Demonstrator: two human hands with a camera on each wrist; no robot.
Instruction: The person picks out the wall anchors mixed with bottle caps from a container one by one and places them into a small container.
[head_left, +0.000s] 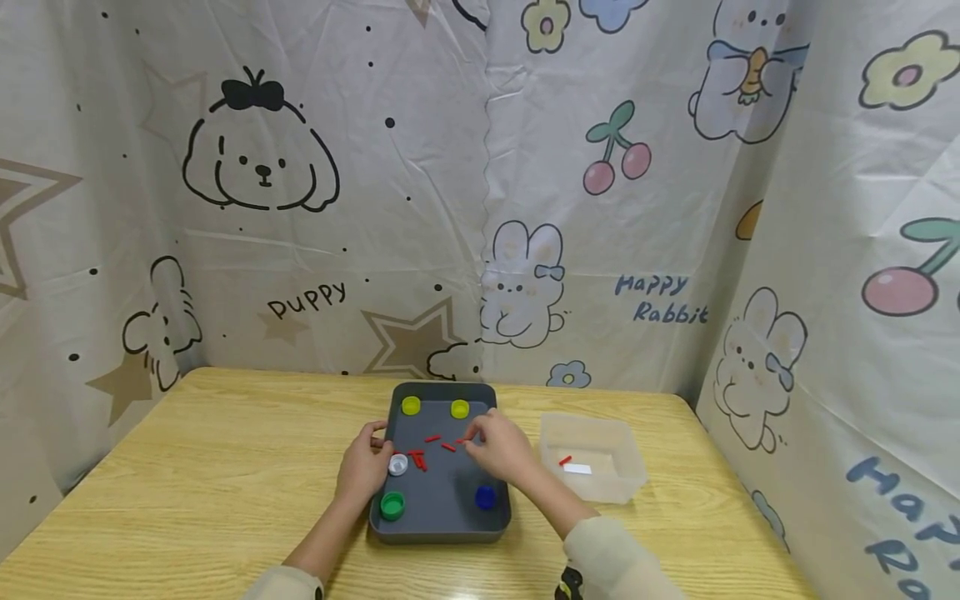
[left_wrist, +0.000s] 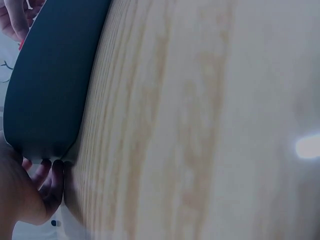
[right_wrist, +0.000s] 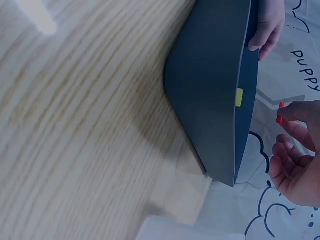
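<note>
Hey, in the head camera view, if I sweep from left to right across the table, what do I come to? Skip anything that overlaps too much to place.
left hand → left yellow cup → right yellow cup → blue cup → clear plastic box

The counter (head_left: pixel 187 467) leaves wide room toward its left edge; the curtain (head_left: pixel 420 250) blocks passage beyond its back edge. Between the gray tray (head_left: pixel 442 527) and the plastic box (head_left: pixel 628 479) nearer the right edge, the right forearm (head_left: pixel 551 493) spans the narrow gap, while the front right corner offers room
</note>
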